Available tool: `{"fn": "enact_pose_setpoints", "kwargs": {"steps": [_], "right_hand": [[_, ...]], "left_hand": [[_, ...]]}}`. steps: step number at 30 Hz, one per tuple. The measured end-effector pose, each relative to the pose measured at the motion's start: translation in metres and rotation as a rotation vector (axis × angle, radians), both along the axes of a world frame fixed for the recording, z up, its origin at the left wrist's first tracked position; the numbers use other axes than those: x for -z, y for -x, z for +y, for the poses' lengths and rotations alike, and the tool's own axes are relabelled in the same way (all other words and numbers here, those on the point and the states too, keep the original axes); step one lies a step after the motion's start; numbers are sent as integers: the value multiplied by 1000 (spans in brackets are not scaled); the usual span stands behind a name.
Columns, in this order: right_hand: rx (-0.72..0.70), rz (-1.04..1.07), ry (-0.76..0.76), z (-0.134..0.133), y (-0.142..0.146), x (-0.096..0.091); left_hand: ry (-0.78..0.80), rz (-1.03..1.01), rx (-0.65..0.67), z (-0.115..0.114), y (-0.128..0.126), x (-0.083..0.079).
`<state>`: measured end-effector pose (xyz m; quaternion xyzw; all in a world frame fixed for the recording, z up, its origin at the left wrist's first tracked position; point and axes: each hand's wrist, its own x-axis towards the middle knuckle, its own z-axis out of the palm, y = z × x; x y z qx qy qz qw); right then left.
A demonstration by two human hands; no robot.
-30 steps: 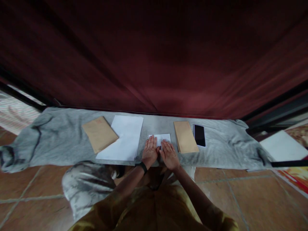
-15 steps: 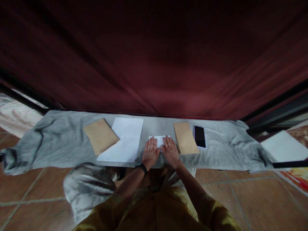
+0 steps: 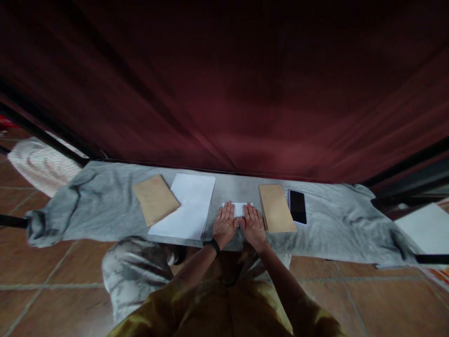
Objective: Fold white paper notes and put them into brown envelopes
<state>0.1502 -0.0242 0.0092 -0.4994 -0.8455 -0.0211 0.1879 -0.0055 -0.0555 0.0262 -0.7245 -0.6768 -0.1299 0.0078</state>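
A small folded sheet of white paper (image 3: 239, 210) lies on the grey cloth in front of me. My left hand (image 3: 225, 223) rests flat on its left part, fingers stretched away from me. On its right part my right hand (image 3: 253, 225) is pressed flat in the same way, the thumbs close together. Much of the paper is hidden beneath both hands. Just right of my right hand is a stack of brown envelopes (image 3: 277, 208). To the left of my left hand lies a stack of larger white sheets (image 3: 191, 206).
More brown envelopes (image 3: 156, 199) overlap the white sheets' left side. A phone (image 3: 298, 207) lies right of the right-hand envelopes. The grey cloth (image 3: 105, 201) covers a narrow surface, with a dark red fabric panel (image 3: 224, 117) rising behind it. Another white board or sheet (image 3: 426, 228) is at far right.
The view has shifted slightly, so everything sits a little further right and lower. Both hands stay flat on the folded paper, with hardly any movement over it.
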Motion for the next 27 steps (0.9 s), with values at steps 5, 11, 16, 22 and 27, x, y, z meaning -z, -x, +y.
{"fn": "enact_pose_setpoints", "kwargs": {"steps": [5, 11, 16, 22, 27], "right_hand": [[3, 9, -13, -1, 0, 2], [-5, 28, -49, -1, 0, 6], [4, 8, -11, -1, 1, 5], [11, 23, 7, -2, 1, 5], [1, 42, -39, -2, 1, 6]], "left_hand": [[33, 12, -81, -9, 4, -2], [-2, 41, -27, -14, 34, -29], [-96, 83, -352, -25, 127, -63], [180, 101, -517, -70, 217, -70], [278, 195, -428, -86, 223, -71]]}}
